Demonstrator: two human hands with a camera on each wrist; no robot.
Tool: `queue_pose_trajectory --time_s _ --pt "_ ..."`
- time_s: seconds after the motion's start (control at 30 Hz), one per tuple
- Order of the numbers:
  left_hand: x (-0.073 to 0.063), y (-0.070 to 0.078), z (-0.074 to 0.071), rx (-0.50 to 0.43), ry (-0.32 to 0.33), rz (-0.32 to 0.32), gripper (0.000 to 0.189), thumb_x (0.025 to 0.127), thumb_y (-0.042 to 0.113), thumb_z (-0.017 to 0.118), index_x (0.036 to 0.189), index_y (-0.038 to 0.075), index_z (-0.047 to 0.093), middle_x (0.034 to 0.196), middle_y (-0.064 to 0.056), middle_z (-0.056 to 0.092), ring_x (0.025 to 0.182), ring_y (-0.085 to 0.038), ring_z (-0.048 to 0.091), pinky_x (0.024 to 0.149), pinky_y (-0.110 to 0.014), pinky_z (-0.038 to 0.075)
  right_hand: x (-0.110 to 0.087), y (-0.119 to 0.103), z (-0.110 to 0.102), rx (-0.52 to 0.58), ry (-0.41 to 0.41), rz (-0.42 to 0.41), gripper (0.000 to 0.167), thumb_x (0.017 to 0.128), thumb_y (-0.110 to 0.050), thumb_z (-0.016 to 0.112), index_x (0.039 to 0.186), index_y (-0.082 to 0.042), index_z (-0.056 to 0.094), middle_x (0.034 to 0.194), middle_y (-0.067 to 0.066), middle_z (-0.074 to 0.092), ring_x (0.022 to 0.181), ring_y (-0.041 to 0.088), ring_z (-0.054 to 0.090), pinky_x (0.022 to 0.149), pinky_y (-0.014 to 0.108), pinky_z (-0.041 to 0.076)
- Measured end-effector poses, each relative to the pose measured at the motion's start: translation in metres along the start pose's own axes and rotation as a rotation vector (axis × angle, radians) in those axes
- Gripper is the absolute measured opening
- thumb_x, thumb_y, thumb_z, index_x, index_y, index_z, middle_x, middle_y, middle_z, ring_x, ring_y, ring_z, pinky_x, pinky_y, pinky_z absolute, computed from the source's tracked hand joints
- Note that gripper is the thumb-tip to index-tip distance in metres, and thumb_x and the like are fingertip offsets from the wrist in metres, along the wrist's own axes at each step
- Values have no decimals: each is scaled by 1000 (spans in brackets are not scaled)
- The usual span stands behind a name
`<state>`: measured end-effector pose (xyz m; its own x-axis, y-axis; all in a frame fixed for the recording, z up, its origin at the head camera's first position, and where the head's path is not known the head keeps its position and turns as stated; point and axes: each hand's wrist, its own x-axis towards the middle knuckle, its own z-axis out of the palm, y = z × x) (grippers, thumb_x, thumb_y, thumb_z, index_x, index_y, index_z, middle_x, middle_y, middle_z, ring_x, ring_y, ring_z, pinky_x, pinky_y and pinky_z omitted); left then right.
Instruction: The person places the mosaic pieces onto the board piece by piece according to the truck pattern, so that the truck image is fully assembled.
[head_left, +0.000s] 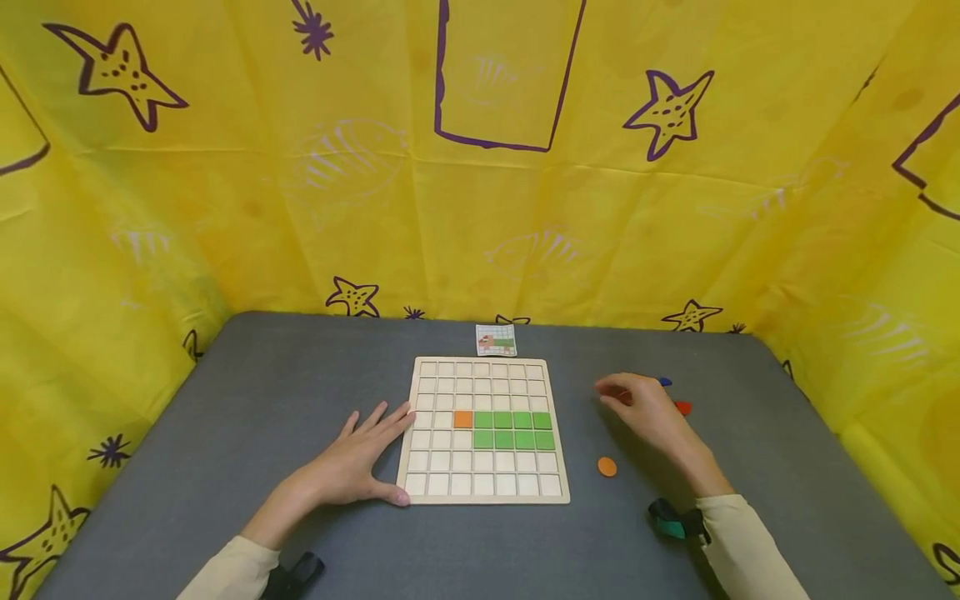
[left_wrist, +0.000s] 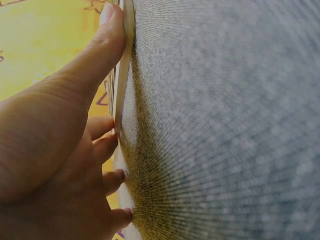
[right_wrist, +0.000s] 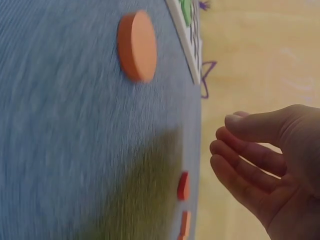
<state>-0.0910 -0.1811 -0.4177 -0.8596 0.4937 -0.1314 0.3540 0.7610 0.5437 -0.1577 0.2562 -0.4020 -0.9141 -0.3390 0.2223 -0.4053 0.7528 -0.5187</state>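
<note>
A wooden grid board (head_left: 439, 461) lies on the grey table, with green square tiles (head_left: 513, 429) in two rows and one orange square tile (head_left: 462, 420) at their left end. My left hand (head_left: 352, 467) rests at the board's left edge, fingers spread and thumb at the near left corner; in the left wrist view the thumb (left_wrist: 102, 47) touches the rim. To the right of the board hovers my right hand (head_left: 645, 408), fingers loosely bent, nothing visible between them. A round orange piece (head_left: 607, 467) lies between that hand and the board's near right corner.
A small picture card (head_left: 496, 340) lies just beyond the board. Partly hidden by the right hand are a blue piece (head_left: 665, 382) and a red piece (head_left: 682, 407). Yellow patterned cloth (head_left: 525, 233) hangs round the back and sides of the table.
</note>
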Motion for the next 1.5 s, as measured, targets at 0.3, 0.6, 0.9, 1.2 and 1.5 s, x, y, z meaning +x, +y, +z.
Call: queue_pose_trajectory --time_s 0.3,0.6,0.9,1.2,1.5 --pt "0 3 -2 1 -9 -8 114 66 59 81 155 10 28 162 -10 20 147 -44 8 111 -69 0 -13 18 -17 -25 39 14 22 87 2 70 109 2 71 100 13 73 86 29 69 76 45 56" --pt "1 1 1 4 -12 -19 115 66 59 81 155 10 28 162 -9 20 148 -42 8 111 -68 0 -23 27 -26 -41 34 33 24 87 2 70 111 3 70 103 15 72 87 31 69 77 46 56" --pt "2 1 1 3 -15 -22 115 66 60 81 155 11 28 162 -8 20 148 -41 7 112 -67 0 -31 43 -35 -25 -12 101 23 88 2 68 111 3 69 105 17 71 92 33 67 80 49 54" --pt "-3 0 -1 3 20 24 114 67 61 79 154 7 29 161 -12 22 146 -46 10 110 -70 2 -39 55 -41 -62 -14 104 21 87 -3 72 108 -1 71 100 12 72 87 28 67 77 46 56" --pt "-1 1 -1 1 5 12 114 67 61 79 155 9 29 162 -11 21 147 -45 9 110 -70 2 -46 59 -42 -136 -34 138 26 85 -1 72 110 6 68 96 15 70 81 27 64 71 46 55"
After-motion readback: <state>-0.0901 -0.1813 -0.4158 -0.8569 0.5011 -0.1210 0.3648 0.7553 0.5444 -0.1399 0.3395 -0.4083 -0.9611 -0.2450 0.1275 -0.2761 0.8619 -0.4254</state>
